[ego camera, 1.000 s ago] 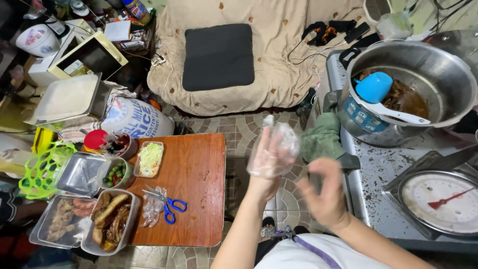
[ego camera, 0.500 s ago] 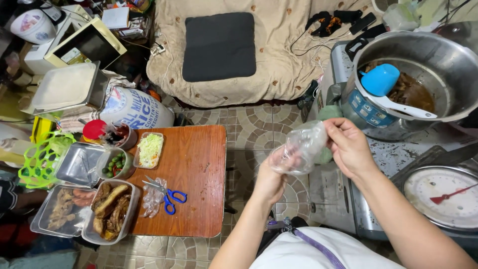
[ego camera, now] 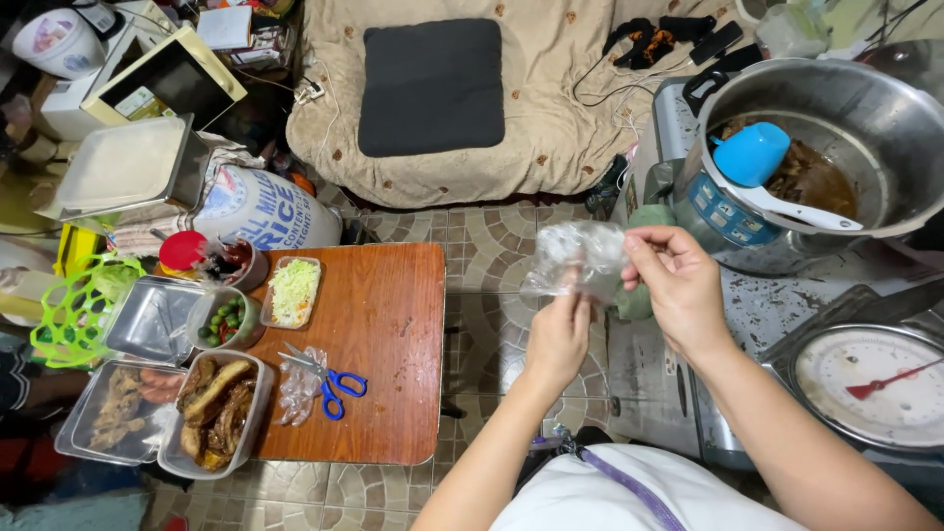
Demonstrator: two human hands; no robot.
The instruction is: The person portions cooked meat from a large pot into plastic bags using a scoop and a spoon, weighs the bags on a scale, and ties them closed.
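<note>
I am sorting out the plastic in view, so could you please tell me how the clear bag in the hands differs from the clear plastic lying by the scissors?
The clear plastic bag is held up in the air between the left hand and right hand; the crumpled plastic lies untouched on the wooden table. The held bag is stretched out, while the other is bunched beside the blue-handled scissors. Both are thin and transparent.

Cramped home kitchen: tiled floor (ego camera: 492, 246), big steel pot (ego camera: 865, 128) of stew, kitchen scale (ego camera: 870, 388), rice sack (ego camera: 261, 208), food trays (ego camera: 211, 413), cushioned sofa (ego camera: 551, 128) alongside.
</note>
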